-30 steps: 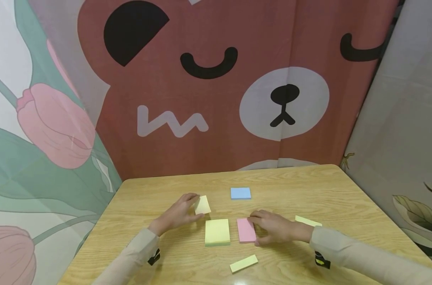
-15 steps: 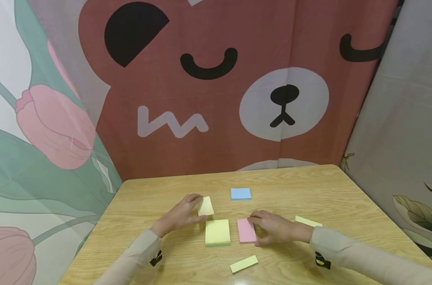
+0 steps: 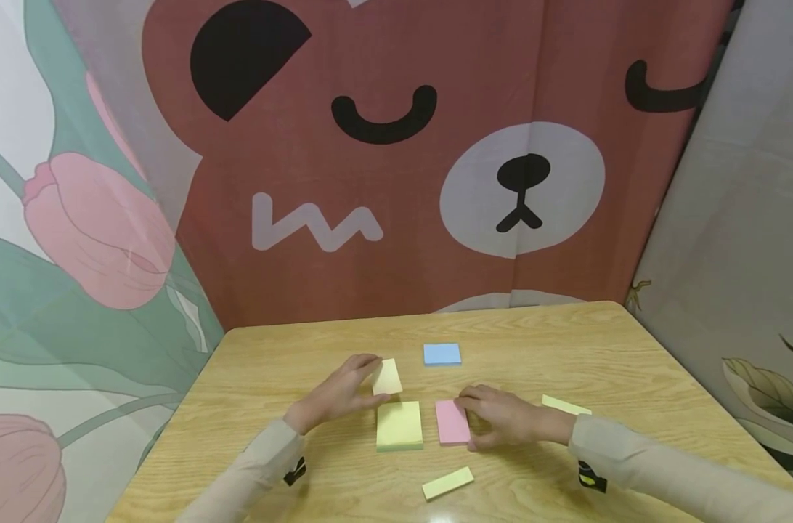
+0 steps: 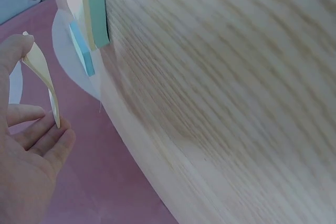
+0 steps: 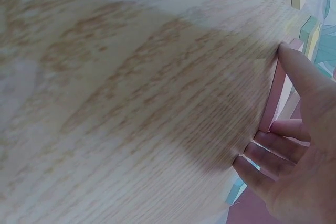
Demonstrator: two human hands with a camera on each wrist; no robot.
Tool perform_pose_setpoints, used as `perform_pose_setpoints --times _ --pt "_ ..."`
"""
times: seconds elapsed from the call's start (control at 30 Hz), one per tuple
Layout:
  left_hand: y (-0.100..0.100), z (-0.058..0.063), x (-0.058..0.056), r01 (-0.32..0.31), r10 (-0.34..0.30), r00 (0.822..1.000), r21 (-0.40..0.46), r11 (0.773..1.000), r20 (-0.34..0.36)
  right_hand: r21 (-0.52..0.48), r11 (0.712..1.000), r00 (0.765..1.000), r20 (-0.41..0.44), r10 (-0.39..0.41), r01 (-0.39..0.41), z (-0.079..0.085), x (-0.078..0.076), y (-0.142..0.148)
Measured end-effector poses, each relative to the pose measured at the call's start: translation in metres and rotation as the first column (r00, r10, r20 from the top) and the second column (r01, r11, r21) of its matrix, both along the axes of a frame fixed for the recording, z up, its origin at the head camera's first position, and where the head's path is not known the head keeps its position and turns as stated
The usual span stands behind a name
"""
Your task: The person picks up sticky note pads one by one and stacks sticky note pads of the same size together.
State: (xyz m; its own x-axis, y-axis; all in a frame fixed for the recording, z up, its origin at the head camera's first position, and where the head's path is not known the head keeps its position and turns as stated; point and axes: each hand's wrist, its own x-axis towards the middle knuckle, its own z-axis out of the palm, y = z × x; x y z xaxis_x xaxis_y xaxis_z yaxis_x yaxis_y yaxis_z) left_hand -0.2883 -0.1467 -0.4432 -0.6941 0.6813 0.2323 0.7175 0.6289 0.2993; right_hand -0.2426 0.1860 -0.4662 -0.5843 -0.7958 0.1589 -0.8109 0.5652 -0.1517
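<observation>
My left hand (image 3: 334, 392) pinches a thin pale yellow sticky note pad (image 3: 388, 376) by its ends, thumb on one and fingertips on the other. Seen from the left wrist, this pad (image 4: 46, 80) bows in a curve and is held off the wooden surface. A thicker yellow sticky note pad (image 3: 399, 423) with a green lower layer lies just in front of it. My right hand (image 3: 504, 417) grips a pink sticky note pad (image 3: 451, 422) flat on the table; in the right wrist view, thumb and fingertips meet opposite ends of the pink pad's edge (image 5: 274, 98).
A blue sticky note pad (image 3: 441, 354) lies farther back on the wooden table (image 3: 272, 349). One narrow yellow strip pad (image 3: 447, 483) sits near the front, and another yellow strip (image 3: 565, 404) is partly behind the right forearm. A bear-print curtain (image 3: 370, 290) hangs behind the table.
The left hand has shifted slightly to the right with the pale yellow pad, which is now behind the thicker yellow one. The right hand and the pink pad have stayed in place.
</observation>
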Motion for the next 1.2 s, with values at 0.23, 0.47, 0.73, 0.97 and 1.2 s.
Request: perform_pose_setpoints --times 0.23,0.47,0.73,0.97,1.2 --pt "0.004 0.001 0.001 0.018 -0.018 1.0 -0.009 1.0 -0.022 0.02 1.0 1.0 0.024 -0.015 0.015 0.002 0.0 -0.001" --pt "0.007 0.0 0.001 0.028 -0.028 0.999 -0.009 1.0 -0.024 0.016 1.0 1.0 0.011 -0.012 0.012 0.001 0.0 -0.001" --pt "0.016 0.0 0.002 0.049 -0.049 0.998 -0.005 0.999 -0.026 0.027 0.999 1.0 0.013 -0.017 0.017 0.0 0.001 0.0" --pt "0.026 0.0 0.006 0.079 -0.08 0.996 -0.007 0.997 -0.039 0.022 1.0 1.0 -0.001 -0.016 0.016 0.0 0.001 -0.001" --pt "0.03 -0.001 0.009 0.076 -0.077 0.997 -0.016 0.997 -0.032 0.021 1.0 1.0 0.003 -0.02 0.02 0.001 0.0 -0.001"
